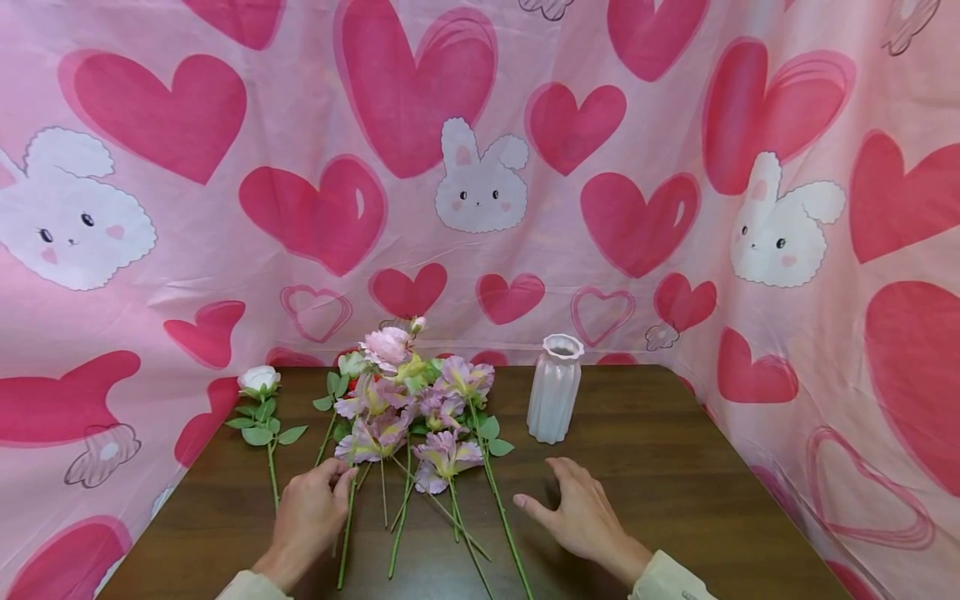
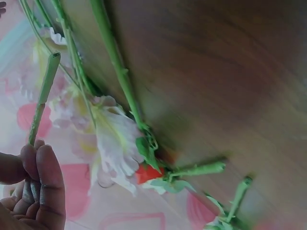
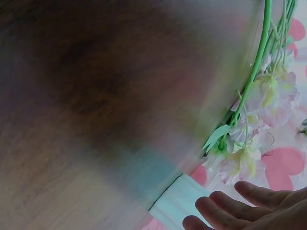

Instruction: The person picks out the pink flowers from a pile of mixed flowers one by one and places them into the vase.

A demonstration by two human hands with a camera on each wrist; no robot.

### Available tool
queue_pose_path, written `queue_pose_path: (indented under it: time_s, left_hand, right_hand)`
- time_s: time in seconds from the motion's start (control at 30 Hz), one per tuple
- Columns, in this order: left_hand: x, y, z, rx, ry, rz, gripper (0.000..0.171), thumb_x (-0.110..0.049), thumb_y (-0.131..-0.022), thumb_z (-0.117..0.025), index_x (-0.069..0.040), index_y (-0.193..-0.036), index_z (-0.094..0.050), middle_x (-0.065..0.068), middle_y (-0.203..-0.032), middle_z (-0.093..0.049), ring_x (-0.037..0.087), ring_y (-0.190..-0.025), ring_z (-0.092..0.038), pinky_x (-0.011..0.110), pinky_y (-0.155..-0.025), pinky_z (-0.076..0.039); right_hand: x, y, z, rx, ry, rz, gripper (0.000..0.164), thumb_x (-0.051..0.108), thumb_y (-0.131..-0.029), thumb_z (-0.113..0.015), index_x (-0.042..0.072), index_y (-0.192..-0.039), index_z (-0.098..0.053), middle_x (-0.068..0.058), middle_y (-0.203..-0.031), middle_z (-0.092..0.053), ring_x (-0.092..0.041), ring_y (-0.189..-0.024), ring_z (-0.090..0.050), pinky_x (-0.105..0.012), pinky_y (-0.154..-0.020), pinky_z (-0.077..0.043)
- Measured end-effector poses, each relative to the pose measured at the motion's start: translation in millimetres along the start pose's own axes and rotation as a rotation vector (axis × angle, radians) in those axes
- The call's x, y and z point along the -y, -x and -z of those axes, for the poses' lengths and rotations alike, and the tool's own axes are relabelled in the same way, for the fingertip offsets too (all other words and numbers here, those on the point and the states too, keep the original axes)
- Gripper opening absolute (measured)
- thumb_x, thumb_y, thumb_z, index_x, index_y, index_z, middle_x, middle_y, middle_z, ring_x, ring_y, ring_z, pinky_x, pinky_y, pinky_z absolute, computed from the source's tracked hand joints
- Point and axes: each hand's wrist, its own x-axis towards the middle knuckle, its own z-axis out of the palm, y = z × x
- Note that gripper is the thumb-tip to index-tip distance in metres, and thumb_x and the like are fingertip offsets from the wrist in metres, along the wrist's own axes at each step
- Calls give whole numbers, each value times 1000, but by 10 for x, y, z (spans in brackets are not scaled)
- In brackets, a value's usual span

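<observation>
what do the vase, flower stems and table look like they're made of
Vase: probably glazed ceramic, as its pale fluted sides look glossy, though plastic is possible.
Flower stems: likely plastic with a dull sheen, judging by their green colour and blunt ends.
Table: wood or wood-look laminate, brown with streaky grain and a soft sheen.

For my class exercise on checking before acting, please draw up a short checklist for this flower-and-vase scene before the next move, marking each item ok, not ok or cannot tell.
1. Left hand has hold of a green stem: ok, pinched.
2. Vase upright: ok, standing on the table.
3. Vase free of stems: ok, none pokes out.
4. Right hand steadying the vase: not ok, open and apart from it.
5. Loose stems laid out separately: not ok, several cross.
6. Held stem's blossom free of the others: cannot tell, the flower heads overlap.
</observation>
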Motion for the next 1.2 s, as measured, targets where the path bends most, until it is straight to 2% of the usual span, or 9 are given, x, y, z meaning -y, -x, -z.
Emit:
queue_pose_path:
  time_s: [0.23,0.5,0.7,0.87,1.03,1.2]
  left_hand:
    - [-106,7,-43,40,16,-10,39,-1,-80,-84,-19,-67,-51,-12,-56,-41,7,-52,-37,28,-49,-32]
    - [-220,1,-90,53,27,-32,33,-2,-81,-84,-17,-69,-58,-14,-55,-44,5,-51,-38,27,-49,-33]
    - [-296,4,-118,119,38,4,21,-5,-84,-83,-14,-75,-66,-11,-60,-56,4,-52,-42,27,-50,-37]
    - [-350,16,-160,156,46,17,18,-6,-86,-81,-13,-78,-68,-11,-61,-57,3,-52,-41,26,-51,-37]
    - [-430,22,-171,164,78,12,19,-6,-87,-82,-15,-77,-68,-14,-61,-55,1,-53,-40,24,-51,-36]
    - [-473,42,-204,146,74,-26,21,-6,-86,-82,-16,-75,-68,-15,-62,-54,1,-54,-42,25,-52,-37]
  right_hand:
    - [22,1,2,11,-8,-5,91,72,-85,-68,0,-139,-57,-22,-144,-55,-42,-133,-51,-61,-109,-37]
    - [37,16,0,29,-26,-23,85,67,-86,-71,1,-139,-58,-21,-143,-55,-42,-133,-51,-62,-108,-37]
    - [33,21,-5,42,-34,-31,88,70,-85,-69,1,-138,-58,-21,-143,-56,-42,-132,-52,-63,-107,-37]
    - [34,15,-6,43,-38,-38,88,71,-85,-68,2,-139,-58,-21,-143,-56,-42,-132,-52,-63,-108,-37]
    - [51,12,-6,53,-51,-53,85,68,-86,-70,3,-139,-58,-20,-143,-56,-41,-134,-51,-64,-108,-35]
    - [59,19,-12,42,-56,-43,82,65,-86,-71,2,-137,-60,-19,-140,-58,-40,-132,-53,-64,-108,-36]
